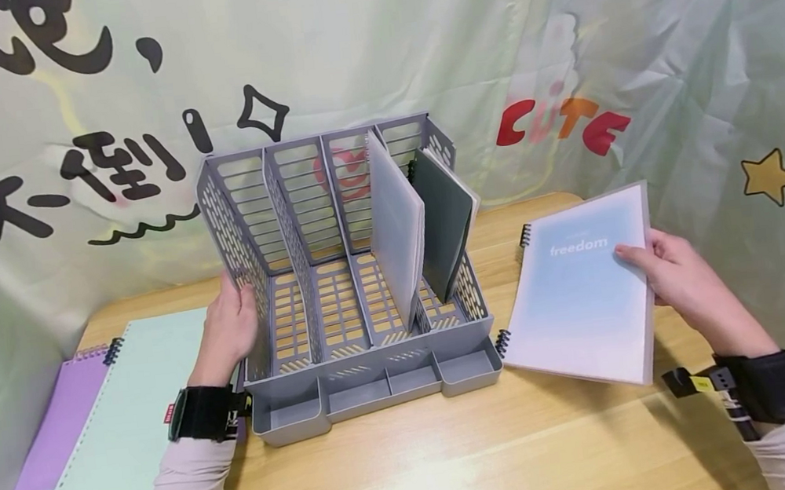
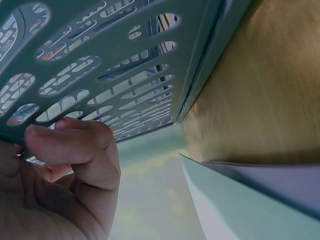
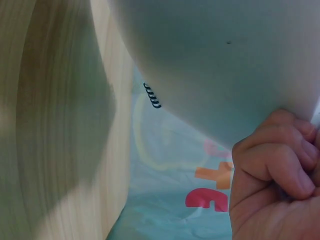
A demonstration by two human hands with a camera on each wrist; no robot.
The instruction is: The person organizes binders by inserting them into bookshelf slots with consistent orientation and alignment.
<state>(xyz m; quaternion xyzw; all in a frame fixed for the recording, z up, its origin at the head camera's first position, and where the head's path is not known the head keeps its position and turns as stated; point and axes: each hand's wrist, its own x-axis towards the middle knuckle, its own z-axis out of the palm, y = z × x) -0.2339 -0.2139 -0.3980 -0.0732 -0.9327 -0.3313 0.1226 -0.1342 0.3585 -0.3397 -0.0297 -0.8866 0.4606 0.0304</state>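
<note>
My right hand (image 1: 679,272) holds a spiral notebook (image 1: 569,315) by its right edge, thumb on the pale blue cover marked "freedom". In the right wrist view, curled fingers (image 3: 275,165) press behind its pale back (image 3: 220,70). My left hand (image 1: 231,323) grips the left side wall of a grey desktop file rack (image 1: 375,363); the left wrist view shows fingers (image 2: 85,155) hooked at the perforated wall's (image 2: 192,35) edge. A dark green notebook (image 1: 442,228) stands tilted in the rack's rightmost compartment. A whitish-blue notebook (image 1: 396,229) stands just left of it.
Left of the rack, a mint spiral notebook (image 1: 132,412) lies over a purple one (image 1: 57,443) on the wooden table (image 1: 414,472). Small open trays (image 1: 357,398) line the rack's front. Behind the table hangs a printed cloth (image 1: 459,49).
</note>
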